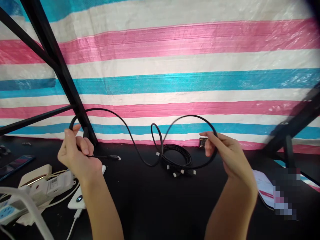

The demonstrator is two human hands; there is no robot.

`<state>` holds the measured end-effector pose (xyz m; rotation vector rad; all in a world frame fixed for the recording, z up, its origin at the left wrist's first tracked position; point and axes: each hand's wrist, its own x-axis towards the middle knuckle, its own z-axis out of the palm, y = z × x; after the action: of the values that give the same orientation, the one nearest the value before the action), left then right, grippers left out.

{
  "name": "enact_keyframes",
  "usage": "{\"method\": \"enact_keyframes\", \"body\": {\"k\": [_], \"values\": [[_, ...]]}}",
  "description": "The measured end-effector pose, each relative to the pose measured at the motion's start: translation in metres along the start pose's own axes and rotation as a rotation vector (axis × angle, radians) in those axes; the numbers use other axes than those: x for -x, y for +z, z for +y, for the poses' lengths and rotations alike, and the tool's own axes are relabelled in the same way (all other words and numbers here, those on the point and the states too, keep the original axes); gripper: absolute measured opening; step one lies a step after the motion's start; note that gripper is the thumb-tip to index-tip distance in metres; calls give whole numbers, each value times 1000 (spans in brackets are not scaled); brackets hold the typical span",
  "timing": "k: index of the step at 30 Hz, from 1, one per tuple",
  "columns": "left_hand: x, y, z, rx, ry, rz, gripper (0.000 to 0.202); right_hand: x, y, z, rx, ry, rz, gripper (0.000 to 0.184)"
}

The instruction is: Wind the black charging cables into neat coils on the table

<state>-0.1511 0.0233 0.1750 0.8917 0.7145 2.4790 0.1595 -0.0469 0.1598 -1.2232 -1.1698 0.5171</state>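
Note:
A long black cable [140, 151] arcs over the black table [155, 203] between both my hands. My left hand [76, 151] is closed on one end of it, and a small connector [115, 157] sticks out to the right of the fingers. Pinched in my right hand [221, 148] is the other stretch of the cable, looping up and round, with a small metal plug [202, 142] at the fingertips. Between my hands, on the table, lies a coil of black cables [176, 158] with several white-tipped ends.
At the left lie a white power strip [37, 191], a white charger block [82, 193] and a phone [15, 164]. A white and pink booklet [262, 186] lies at the right. Black frame bars [60, 70] cross a striped tarp [175, 66] behind the table.

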Motion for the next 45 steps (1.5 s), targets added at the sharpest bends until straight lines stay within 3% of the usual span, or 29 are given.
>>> {"method": "enact_keyframes", "body": {"k": [4,10,18,20,24,29,32,36,38,42,45], "values": [[6,5,-3,30,-74,-129,23,-1,22,-5,-59,-35,-50,26],[15,11,-1,72,-143,-311,24,-5,49,-1,-197,81,-140,29],[52,33,1,55,-248,-477,24,7,87,-6,-431,175,-540,29],[61,38,-1,32,-268,-547,25,7,91,-5,-513,216,-580,32],[72,42,-3,-3,-286,-684,27,4,87,-2,-613,260,-544,33],[71,43,-6,-42,-303,-730,24,4,77,-5,-727,317,-623,33],[63,40,-7,-107,-276,-700,25,0,71,-7,-780,302,-538,31],[42,30,-9,-161,-221,-588,21,-13,53,-1,-816,253,-213,20],[33,25,-9,-157,-255,-608,21,-19,41,3,-836,216,-93,15],[38,27,-13,-239,-398,-858,25,-23,27,7,-856,154,-11,12],[62,38,-17,-373,-485,-1084,26,-19,36,3,-749,136,-47,12]]}}
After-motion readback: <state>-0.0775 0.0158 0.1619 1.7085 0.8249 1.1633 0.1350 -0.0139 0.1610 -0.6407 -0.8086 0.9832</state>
